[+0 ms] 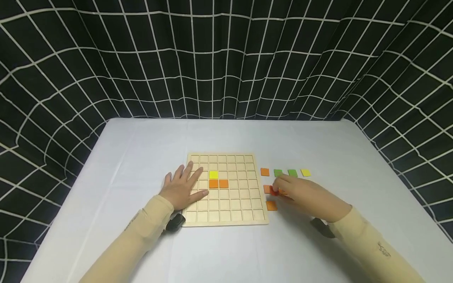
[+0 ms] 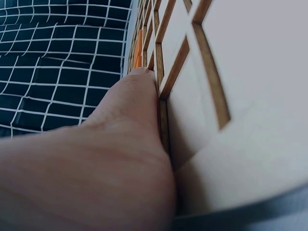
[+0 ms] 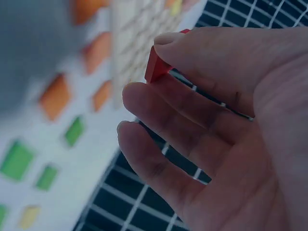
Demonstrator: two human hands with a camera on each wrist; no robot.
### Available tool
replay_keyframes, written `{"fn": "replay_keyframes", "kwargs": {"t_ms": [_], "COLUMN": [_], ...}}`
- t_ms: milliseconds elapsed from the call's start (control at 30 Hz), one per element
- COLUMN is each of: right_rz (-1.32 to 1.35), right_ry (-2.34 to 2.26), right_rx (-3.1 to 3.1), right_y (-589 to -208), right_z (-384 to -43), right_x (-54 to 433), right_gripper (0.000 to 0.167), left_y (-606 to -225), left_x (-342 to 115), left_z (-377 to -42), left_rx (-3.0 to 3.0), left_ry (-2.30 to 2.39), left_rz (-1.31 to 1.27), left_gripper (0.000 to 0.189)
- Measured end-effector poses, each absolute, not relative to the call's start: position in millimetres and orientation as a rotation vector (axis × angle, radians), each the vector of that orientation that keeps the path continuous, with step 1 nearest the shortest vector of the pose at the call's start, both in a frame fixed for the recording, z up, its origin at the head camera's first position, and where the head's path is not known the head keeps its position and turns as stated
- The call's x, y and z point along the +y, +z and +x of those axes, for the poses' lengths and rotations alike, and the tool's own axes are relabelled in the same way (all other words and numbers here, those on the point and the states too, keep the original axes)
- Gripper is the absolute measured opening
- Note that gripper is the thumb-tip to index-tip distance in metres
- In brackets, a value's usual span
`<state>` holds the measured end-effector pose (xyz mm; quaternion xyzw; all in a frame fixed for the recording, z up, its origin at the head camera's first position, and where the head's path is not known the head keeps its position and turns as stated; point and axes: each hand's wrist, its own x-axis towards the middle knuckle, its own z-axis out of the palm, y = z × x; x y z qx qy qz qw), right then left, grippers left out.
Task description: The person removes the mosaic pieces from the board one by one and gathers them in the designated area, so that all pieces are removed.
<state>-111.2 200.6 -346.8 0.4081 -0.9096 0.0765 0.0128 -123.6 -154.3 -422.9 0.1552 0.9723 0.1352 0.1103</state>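
Observation:
A square wooden grid board (image 1: 244, 204) lies on the table. Set in its cells are a yellow tile (image 1: 214, 175) and two orange tiles (image 1: 214, 184) below it, side by side. My left hand (image 1: 178, 192) rests with spread, straight fingers over the board's left edge; in the left wrist view the thumb (image 2: 130, 101) lies along the grid. To the right of the board, my right hand (image 1: 308, 196) pinches a red square tile (image 3: 155, 66) between thumb and fingers, above the loose tiles. The other fingers are loosely bent.
Loose tiles lie right of the board: an orange one (image 1: 264, 172), two green ones (image 1: 292, 173) and a yellow one (image 1: 305, 172) in the far row, with more orange tiles (image 1: 271, 206) nearer, partly behind my right hand. A black gridded curtain (image 1: 219, 59) surrounds the white table (image 1: 141, 137).

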Motion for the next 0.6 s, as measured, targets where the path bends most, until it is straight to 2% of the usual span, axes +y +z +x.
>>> {"fn": "replay_keyframes", "kwargs": {"t_ms": [233, 600], "right_rz": [1.191, 1.156], "right_ry": [0.199, 0.251], "right_rx": [-2.896, -2.942], "right_y": [-366, -381], "right_z": [-98, -90], "right_x": [230, 236], "right_gripper": [0.024, 0.022], "left_y": [-422, -424], "left_x": [-155, -155], "left_z": [-124, -124], "left_rx": [2.857, 2.858], "left_ry": [0.395, 0.420], "left_rz": [0.460, 0.463], "left_gripper": [0.080, 0.080]}}
